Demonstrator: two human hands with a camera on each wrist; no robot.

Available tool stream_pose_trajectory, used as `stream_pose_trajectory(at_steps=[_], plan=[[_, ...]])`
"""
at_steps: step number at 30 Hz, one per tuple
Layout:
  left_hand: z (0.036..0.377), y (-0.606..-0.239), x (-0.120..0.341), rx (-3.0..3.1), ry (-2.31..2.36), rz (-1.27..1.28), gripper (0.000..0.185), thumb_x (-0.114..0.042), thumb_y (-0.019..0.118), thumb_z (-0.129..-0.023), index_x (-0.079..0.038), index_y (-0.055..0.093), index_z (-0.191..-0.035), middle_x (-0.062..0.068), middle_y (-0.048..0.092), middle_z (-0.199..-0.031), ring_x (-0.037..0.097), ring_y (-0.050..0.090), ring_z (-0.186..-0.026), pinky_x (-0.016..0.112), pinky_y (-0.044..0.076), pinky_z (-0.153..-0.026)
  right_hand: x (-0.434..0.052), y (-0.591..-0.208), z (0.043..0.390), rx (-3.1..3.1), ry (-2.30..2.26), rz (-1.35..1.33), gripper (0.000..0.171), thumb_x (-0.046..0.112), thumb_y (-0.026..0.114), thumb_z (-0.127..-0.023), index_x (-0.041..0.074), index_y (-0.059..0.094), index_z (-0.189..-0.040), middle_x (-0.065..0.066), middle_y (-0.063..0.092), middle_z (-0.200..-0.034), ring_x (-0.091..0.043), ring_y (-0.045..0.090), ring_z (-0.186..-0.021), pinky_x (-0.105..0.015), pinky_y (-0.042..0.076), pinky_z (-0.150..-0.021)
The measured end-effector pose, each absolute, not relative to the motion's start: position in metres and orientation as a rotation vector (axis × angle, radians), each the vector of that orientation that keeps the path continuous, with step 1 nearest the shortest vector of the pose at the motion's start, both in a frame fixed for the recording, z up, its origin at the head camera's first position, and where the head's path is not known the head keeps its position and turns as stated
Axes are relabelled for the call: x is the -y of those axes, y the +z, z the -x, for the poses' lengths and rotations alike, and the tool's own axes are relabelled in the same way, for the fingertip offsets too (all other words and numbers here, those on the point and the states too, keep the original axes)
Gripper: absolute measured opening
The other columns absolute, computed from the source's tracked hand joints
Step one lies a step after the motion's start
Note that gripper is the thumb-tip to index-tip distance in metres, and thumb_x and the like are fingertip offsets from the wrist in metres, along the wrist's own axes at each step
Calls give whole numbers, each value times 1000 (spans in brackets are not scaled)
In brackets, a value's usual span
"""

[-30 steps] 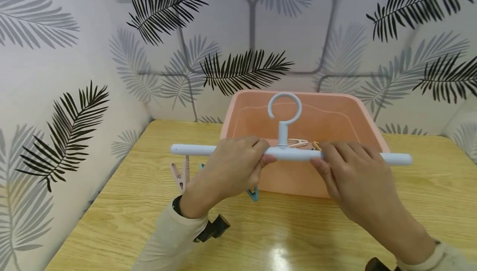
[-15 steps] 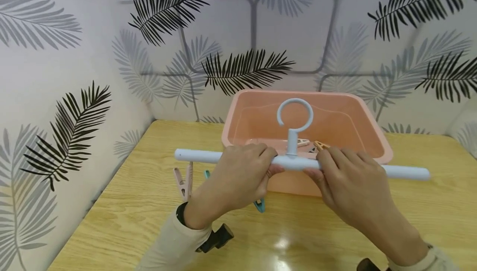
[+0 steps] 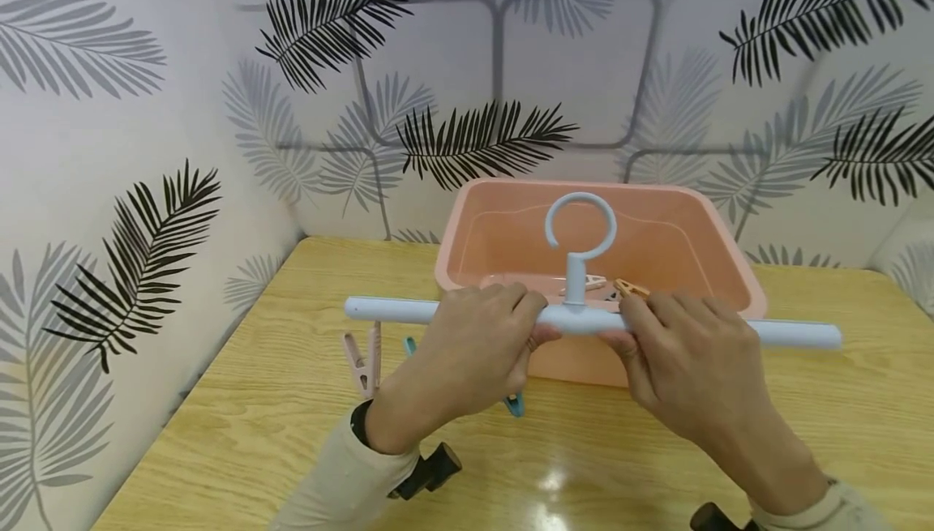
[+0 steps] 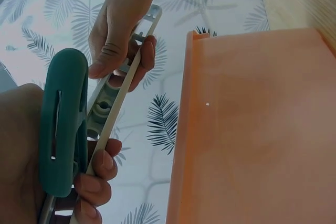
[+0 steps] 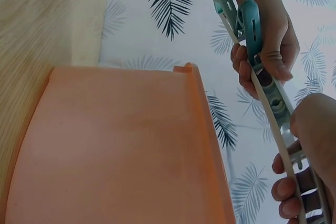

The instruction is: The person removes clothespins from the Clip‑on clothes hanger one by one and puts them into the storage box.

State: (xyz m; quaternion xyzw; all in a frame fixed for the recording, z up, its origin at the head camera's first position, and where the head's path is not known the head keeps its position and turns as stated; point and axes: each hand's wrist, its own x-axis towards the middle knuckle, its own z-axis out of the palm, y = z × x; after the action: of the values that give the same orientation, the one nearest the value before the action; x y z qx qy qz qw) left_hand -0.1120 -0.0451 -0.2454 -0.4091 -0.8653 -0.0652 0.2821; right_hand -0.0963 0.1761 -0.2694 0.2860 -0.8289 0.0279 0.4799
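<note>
Both hands hold a light blue clothes hanger point(image 3: 584, 319) level in front of the basin, its ring hook upright between them. My left hand point(image 3: 474, 353) grips the bar left of the hook, thumb beneath. On the other side, my right hand point(image 3: 693, 361) grips it the same way. A pink clothespin point(image 3: 360, 365) hangs under the left end, and a teal clothespin point(image 3: 515, 404) shows partly below the left hand. The left wrist view has a teal clothespin point(image 4: 63, 124) close up beside that hand. From the right wrist, the hanger's hollow underside point(image 5: 277, 103) shows.
A peach plastic basin point(image 3: 718, 247) stands behind the hanger on the wooden table point(image 3: 241, 401). Inside lie a pale clothespin point(image 3: 594, 281), an orange clothespin point(image 3: 631, 288) and something dark, partly hidden. A leaf-patterned wall point(image 3: 569, 69) rises behind.
Since a second ago the hanger has come slightly lower and rightward in the head view, with both hands still gripping it. Over the last half second it has hardly moved.
</note>
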Motion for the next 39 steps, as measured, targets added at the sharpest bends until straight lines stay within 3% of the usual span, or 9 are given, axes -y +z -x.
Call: stream_pose_trajectory(at_steps=[9, 19, 24, 28, 35, 39], plan=[[112, -249, 42, 2319, -156, 1076, 23, -29, 56, -98, -11, 60, -84, -4, 49, -68, 10, 43, -56, 21, 32, -43, -170, -274, 95, 2069, 75, -660, 60, 41, 23, -106, -5, 54, -85, -17, 56, -67, -38, 55, -60, -46, 39, -53], [113, -250, 42, 2348, -190, 1095, 23, -27, 56, -98, -10, 58, -84, -3, 48, -70, 11, 44, -58, 22, 35, -47, -169, -276, 96, 2084, 101, -633, 58, 41, 23, -105, -1, 48, -75, -13, 50, -61, -36, 51, -57, -44, 36, -53], [112, -250, 43, 2269, -241, 1116, 17, -23, 57, -98, -7, 61, -95, 1, 58, -84, 17, 54, -77, 26, 46, -69, -170, -275, 97, 2071, 113, -610, 58, 42, 23, -105, 0, 49, -74, -13, 51, -59, -36, 53, -56, -45, 37, -53], [105, -249, 45, 2014, -432, 1139, 15, -15, 55, -98, -2, 63, -100, 7, 62, -97, 23, 56, -92, 30, 47, -84, -173, -270, 99, 2051, 148, -571, 58, 44, 24, -105, 1, 49, -73, -12, 51, -59, -36, 53, -56, -46, 37, -53], [84, -278, 50, 1737, -879, 1373, 18, -5, 46, -98, -1, 61, -90, 4, 59, -80, 12, 56, -72, 17, 48, -70, -178, -260, 104, 1986, 180, -522, 58, 43, 28, -104, 1, 51, -72, -13, 51, -58, -34, 45, -51, -44, 31, -49], [69, -307, 53, 1965, -1528, 1353, 13, 2, 47, -96, 1, 57, -89, 7, 56, -73, 5, 53, -64, 16, 50, -60, -180, -256, 104, 1987, 182, -516, 57, 42, 30, -104, 1, 50, -71, -12, 48, -57, -33, 42, -50, -43, 29, -49]])
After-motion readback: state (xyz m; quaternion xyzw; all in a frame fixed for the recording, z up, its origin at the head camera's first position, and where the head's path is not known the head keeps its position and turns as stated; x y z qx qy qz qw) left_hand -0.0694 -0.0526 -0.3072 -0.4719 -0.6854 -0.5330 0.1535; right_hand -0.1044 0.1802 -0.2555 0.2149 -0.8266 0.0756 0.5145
